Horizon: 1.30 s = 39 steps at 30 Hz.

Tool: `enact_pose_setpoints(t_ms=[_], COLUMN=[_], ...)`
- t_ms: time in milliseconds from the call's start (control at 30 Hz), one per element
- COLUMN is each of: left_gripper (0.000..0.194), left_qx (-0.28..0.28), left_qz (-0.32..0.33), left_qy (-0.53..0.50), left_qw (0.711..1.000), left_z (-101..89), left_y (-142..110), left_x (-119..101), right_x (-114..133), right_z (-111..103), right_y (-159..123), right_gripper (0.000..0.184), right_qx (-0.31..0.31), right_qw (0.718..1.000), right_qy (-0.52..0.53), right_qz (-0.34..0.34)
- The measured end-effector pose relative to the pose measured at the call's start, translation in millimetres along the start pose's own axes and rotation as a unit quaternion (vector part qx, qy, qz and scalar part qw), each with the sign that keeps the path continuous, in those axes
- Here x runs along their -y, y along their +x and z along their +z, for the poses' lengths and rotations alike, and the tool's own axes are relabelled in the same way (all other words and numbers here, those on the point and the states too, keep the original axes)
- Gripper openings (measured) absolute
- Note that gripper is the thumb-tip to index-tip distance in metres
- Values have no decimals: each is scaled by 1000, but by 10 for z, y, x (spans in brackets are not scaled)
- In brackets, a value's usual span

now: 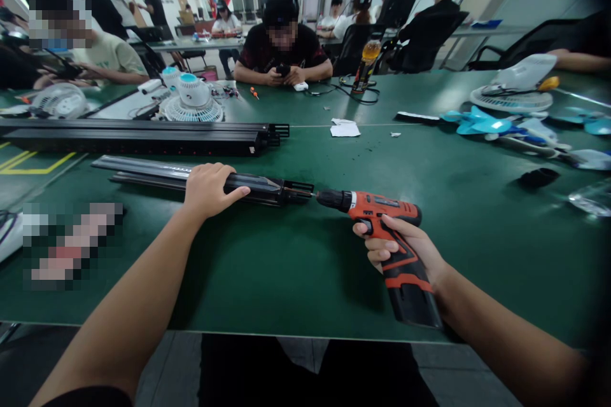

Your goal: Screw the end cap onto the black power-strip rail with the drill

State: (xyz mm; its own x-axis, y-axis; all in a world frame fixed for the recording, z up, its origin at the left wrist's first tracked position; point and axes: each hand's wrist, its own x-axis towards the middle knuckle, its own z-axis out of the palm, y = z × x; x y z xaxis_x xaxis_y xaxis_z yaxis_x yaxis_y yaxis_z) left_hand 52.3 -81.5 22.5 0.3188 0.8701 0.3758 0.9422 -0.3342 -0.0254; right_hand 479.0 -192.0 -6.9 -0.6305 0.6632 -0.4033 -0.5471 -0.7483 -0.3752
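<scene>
My left hand [210, 191] is wrapped over a long black profile [260, 186] that lies on the green table, its fingers over the far side and the thumb along the top. Slotted black parts [300, 189] stick out of the profile's right end. In my right hand [415, 241] is an orange and black cordless drill [386, 206], gripped by its handle with a finger by the trigger. The drill points left, and its bit reaches the profile's right end; whether it touches a screw there is too small to tell.
More black profiles [143, 138] lie behind, at the left. White fan parts [193, 98] stand at the back, with blue fan blades [477, 121] at the right. A drink bottle [366, 63], white paper [344, 128] and a black cup-like piece [538, 177] are on the table [296, 273]. A person sits opposite.
</scene>
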Motion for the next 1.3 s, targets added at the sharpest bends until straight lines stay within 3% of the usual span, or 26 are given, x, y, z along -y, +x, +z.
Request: enact_pose_setpoints(t_ms=[1300], left_gripper=[66], left_qx=[-7], left_qz=[3], left_qy=[4], left_qw=[1000], left_z=[14], left_y=[-7], left_x=[7], right_x=[-6], right_z=[-36], right_y=[0], right_gripper=[31], right_qx=[6], right_qw=[998], right_qy=[56], right_qz=[13])
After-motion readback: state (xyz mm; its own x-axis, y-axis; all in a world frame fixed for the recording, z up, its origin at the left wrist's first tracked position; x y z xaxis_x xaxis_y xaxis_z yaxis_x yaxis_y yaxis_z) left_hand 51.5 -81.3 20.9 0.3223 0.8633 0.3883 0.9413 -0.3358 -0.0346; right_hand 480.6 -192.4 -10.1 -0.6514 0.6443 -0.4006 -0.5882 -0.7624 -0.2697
